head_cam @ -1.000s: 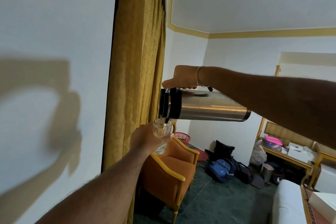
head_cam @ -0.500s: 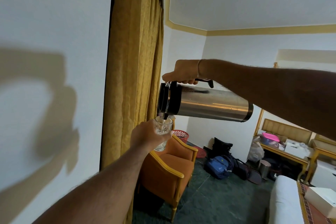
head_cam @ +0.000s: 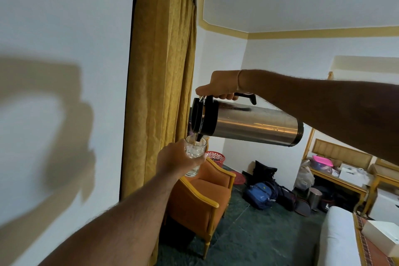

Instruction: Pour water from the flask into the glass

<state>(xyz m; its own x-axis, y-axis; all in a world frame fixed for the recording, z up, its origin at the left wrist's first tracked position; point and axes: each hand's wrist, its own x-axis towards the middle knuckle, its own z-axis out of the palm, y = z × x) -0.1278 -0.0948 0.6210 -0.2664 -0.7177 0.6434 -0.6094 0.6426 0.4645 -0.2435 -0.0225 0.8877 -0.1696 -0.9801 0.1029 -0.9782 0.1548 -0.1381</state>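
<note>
- My right grip [head_cam: 220, 85] clamps the flask [head_cam: 248, 124] handle; spout pours.
- My left grip [head_cam: 176, 157] clasps the glass [head_cam: 195, 150] below; filling unfinished.

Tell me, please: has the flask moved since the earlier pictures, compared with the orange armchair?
Yes. The flask has come lower, closer to the orange armchair, and its base end has dropped, though the camera shifted slightly too.

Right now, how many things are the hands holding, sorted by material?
Steel: 1, the silver stainless-steel flask with a black lid, in the right hand.
Glass: 1, the clear drinking glass, in the left hand.
Total: 2.
</note>
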